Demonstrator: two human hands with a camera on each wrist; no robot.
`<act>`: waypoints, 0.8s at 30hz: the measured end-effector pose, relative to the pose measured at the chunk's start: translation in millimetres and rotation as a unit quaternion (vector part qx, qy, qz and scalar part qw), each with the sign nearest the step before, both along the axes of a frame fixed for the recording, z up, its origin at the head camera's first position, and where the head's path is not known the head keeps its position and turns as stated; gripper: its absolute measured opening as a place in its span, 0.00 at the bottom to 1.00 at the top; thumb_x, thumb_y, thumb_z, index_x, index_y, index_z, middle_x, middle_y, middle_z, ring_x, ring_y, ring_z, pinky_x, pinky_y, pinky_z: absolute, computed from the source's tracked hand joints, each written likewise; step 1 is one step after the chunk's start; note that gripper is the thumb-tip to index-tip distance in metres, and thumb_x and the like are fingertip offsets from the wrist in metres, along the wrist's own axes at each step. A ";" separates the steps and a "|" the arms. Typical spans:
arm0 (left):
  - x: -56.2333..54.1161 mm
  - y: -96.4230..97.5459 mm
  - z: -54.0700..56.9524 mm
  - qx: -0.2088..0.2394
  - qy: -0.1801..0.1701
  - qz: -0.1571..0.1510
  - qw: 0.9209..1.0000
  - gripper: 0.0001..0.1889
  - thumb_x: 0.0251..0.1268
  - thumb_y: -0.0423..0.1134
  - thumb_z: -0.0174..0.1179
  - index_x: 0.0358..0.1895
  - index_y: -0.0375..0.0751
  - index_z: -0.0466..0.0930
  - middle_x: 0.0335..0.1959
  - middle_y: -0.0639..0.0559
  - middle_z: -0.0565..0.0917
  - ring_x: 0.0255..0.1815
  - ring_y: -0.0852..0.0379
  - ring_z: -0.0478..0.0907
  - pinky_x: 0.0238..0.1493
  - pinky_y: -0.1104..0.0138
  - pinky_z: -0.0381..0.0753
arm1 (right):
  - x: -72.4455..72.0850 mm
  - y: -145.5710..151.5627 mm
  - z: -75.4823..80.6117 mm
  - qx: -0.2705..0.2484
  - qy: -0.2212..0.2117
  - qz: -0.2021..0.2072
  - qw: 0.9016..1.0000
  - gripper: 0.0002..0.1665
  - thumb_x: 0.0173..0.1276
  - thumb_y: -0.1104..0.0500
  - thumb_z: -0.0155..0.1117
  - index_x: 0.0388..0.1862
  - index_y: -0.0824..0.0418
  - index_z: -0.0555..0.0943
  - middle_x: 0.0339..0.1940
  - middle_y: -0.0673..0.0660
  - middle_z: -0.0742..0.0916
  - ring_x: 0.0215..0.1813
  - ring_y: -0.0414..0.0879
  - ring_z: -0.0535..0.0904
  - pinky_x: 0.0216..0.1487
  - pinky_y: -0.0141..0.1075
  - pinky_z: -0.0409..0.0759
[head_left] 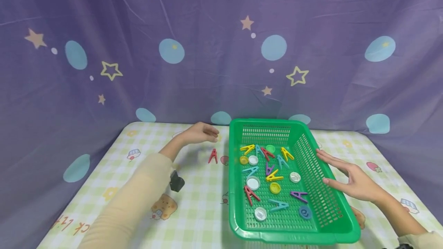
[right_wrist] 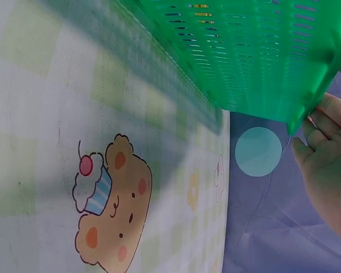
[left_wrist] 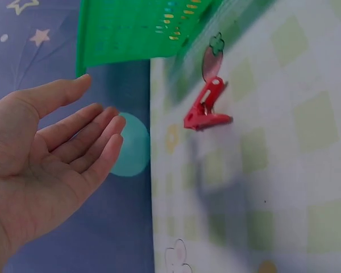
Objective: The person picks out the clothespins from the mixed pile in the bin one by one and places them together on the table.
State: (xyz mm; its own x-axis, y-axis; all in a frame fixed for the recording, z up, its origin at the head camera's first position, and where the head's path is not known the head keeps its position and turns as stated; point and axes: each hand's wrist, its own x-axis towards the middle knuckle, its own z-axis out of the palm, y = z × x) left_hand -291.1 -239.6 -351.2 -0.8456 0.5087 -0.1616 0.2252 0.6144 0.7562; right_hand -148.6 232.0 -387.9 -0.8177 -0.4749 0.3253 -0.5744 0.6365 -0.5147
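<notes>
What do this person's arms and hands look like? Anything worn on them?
The left hand and right hand are bare, with no gloves or rings visible. On the left is a long cream sleeve, with a small, boxy black device near its end. On the right, a cream cuff shows; a dark item there is mostly cut off.

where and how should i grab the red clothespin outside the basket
Probably pinch the red clothespin across its narrow closed end, coming from above with the left hand: it lies on its side, that end toward the backdrop, handles splayed toward you, and nothing covers it.
</notes>
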 end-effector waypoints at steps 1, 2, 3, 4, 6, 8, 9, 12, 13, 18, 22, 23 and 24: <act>0.9 1.3 1.5 0.001 0.002 -0.003 1.000 0.23 0.66 0.38 0.59 0.62 0.34 0.73 0.60 0.38 0.79 0.62 0.44 0.76 0.63 0.57 0.77 | 0.0 0.0 0.1 -0.001 -0.001 0.000 1.000 0.42 0.60 0.66 0.67 0.73 0.60 0.63 0.75 0.64 0.67 0.74 0.21 0.55 0.59 0.08 0.55; 1.8 2.9 3.1 0.003 0.003 -0.005 1.000 0.23 0.66 0.38 0.60 0.62 0.34 0.74 0.60 0.38 0.80 0.62 0.44 0.77 0.63 0.57 0.78 | -0.1 -0.1 0.1 -0.002 -0.001 0.000 1.000 0.42 0.60 0.66 0.67 0.73 0.60 0.63 0.75 0.64 0.67 0.74 0.21 0.55 0.59 0.08 0.55; 2.8 4.7 4.4 0.003 0.006 -0.007 1.000 0.22 0.66 0.38 0.60 0.61 0.34 0.74 0.59 0.38 0.80 0.62 0.44 0.77 0.62 0.58 0.78 | -0.1 -0.1 0.2 -0.004 -0.001 0.000 1.000 0.42 0.60 0.66 0.67 0.73 0.60 0.63 0.75 0.64 0.67 0.74 0.21 0.55 0.59 0.08 0.55; 3.4 6.5 5.4 0.004 0.009 -0.011 1.000 0.22 0.65 0.38 0.60 0.61 0.33 0.74 0.59 0.37 0.80 0.61 0.45 0.78 0.61 0.59 0.79 | -0.1 -0.1 0.3 -0.005 -0.002 0.001 1.000 0.42 0.60 0.67 0.67 0.73 0.60 0.63 0.75 0.64 0.67 0.74 0.21 0.55 0.59 0.08 0.55; 6.2 10.5 8.5 0.004 0.013 -0.018 1.000 0.22 0.65 0.37 0.61 0.60 0.33 0.75 0.59 0.36 0.80 0.60 0.45 0.78 0.60 0.60 0.79 | -0.1 -0.4 0.3 -0.006 -0.001 0.003 1.000 0.42 0.60 0.67 0.67 0.73 0.60 0.63 0.74 0.65 0.67 0.74 0.21 0.55 0.60 0.08 0.55; 8.9 14.7 12.1 0.004 0.018 -0.026 1.000 0.22 0.64 0.37 0.61 0.59 0.32 0.75 0.59 0.35 0.80 0.60 0.45 0.79 0.60 0.60 0.80 | 0.0 -0.9 0.3 -0.005 0.000 0.002 1.000 0.42 0.60 0.67 0.67 0.73 0.61 0.63 0.74 0.65 0.67 0.74 0.21 0.55 0.60 0.08 0.55; 10.3 16.6 14.0 0.003 0.021 -0.030 0.999 0.22 0.64 0.36 0.61 0.59 0.32 0.75 0.58 0.35 0.80 0.59 0.45 0.79 0.60 0.60 0.80 | 0.1 -1.3 0.3 -0.006 0.000 0.002 1.000 0.42 0.60 0.67 0.67 0.73 0.60 0.64 0.74 0.65 0.67 0.74 0.21 0.55 0.60 0.08 0.55; 13.9 22.4 18.8 -0.006 0.034 -0.045 0.998 0.22 0.63 0.37 0.61 0.59 0.30 0.75 0.58 0.35 0.80 0.58 0.46 0.80 0.59 0.61 0.80 | 0.7 -1.6 0.1 -0.004 -0.001 0.000 1.000 0.42 0.60 0.66 0.67 0.73 0.60 0.64 0.74 0.65 0.67 0.73 0.21 0.55 0.59 0.08 0.56; 15.0 24.3 20.9 -0.009 0.038 -0.048 0.998 0.23 0.63 0.37 0.61 0.60 0.31 0.75 0.58 0.36 0.80 0.58 0.46 0.80 0.59 0.61 0.80 | 0.8 -1.6 -0.1 -0.004 -0.002 -0.001 1.000 0.42 0.60 0.66 0.67 0.73 0.60 0.64 0.74 0.64 0.67 0.73 0.21 0.55 0.59 0.08 0.56; 20.3 32.8 33.2 -0.035 0.052 -0.057 0.996 0.23 0.63 0.38 0.61 0.61 0.34 0.74 0.58 0.40 0.81 0.59 0.47 0.79 0.59 0.61 0.80 | 0.0 -0.4 -2.1 -0.006 -0.003 0.003 1.000 0.42 0.60 0.66 0.67 0.73 0.60 0.63 0.75 0.64 0.67 0.74 0.21 0.55 0.60 0.08 0.55; 22.6 39.4 42.1 -0.051 0.068 -0.067 0.994 0.24 0.63 0.40 0.62 0.61 0.35 0.74 0.59 0.40 0.80 0.59 0.47 0.78 0.59 0.60 0.80 | -1.5 0.7 -2.4 -0.007 -0.001 0.005 1.000 0.42 0.60 0.67 0.67 0.73 0.60 0.63 0.74 0.65 0.67 0.74 0.21 0.55 0.60 0.08 0.55; 22.8 41.3 43.8 -0.053 0.070 -0.070 0.994 0.24 0.63 0.40 0.62 0.61 0.35 0.75 0.59 0.40 0.80 0.59 0.47 0.78 0.59 0.60 0.80 | -1.7 0.9 -1.9 -0.006 -0.001 0.005 1.000 0.42 0.60 0.67 0.67 0.73 0.60 0.64 0.74 0.65 0.67 0.74 0.21 0.55 0.60 0.08 0.55; 23.2 43.4 45.6 -0.053 0.073 -0.074 0.993 0.24 0.63 0.40 0.62 0.61 0.35 0.75 0.59 0.40 0.80 0.59 0.47 0.78 0.59 0.60 0.80 | -1.8 1.0 -1.4 -0.004 0.000 0.004 1.000 0.42 0.60 0.66 0.67 0.73 0.60 0.64 0.74 0.65 0.67 0.74 0.21 0.54 0.60 0.08 0.55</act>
State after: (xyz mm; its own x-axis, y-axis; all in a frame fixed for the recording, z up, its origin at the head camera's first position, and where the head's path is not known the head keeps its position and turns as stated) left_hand -268.0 -196.2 -305.6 -0.7808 0.6163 -0.1028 0.4214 0.6409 0.6416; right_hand -150.3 233.0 -389.3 -0.8140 -0.4790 0.3287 -0.5793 0.6272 -0.5206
